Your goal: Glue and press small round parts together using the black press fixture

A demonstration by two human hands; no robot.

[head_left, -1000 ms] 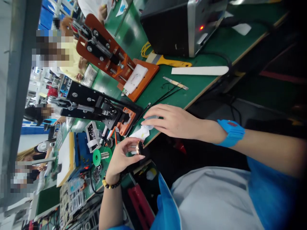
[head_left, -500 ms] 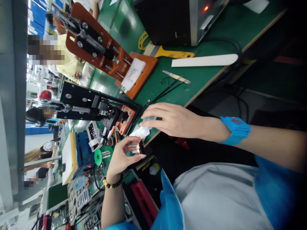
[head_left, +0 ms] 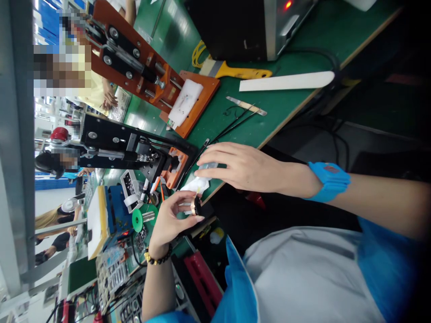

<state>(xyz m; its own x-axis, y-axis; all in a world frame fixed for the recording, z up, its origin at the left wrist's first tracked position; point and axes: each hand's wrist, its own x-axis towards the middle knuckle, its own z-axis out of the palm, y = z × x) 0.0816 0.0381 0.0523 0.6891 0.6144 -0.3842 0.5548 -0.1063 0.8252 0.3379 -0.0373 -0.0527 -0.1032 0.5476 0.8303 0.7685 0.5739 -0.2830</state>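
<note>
My left hand (head_left: 173,217), with a beaded bracelet at the wrist, pinches a small round part (head_left: 195,205) between thumb and fingers. The part has a black face and a copper-coloured rim. My right hand (head_left: 235,167), wearing a blue wristband (head_left: 329,181), curls its fingers around a small clear plastic piece (head_left: 211,166), mostly hidden, so its kind is unclear. Between the two hands, near the bench edge, lies a crumpled white wipe (head_left: 197,185). A thin pale tip shows just above the round part.
A black press (head_left: 124,148) with an orange base and an orange press (head_left: 144,72) stand beyond my hands. Tweezers (head_left: 232,128), a scalpel (head_left: 246,106), a white strip (head_left: 286,81) and a yellow-handled brush (head_left: 239,72) lie beside a black box (head_left: 235,31). A green solder spool (head_left: 137,220) is near my left hand.
The whole view has shifted slightly. Both my hands keep nearly the same pose and hold on their things. In the background, a co-worker's hand has moved a little.
</note>
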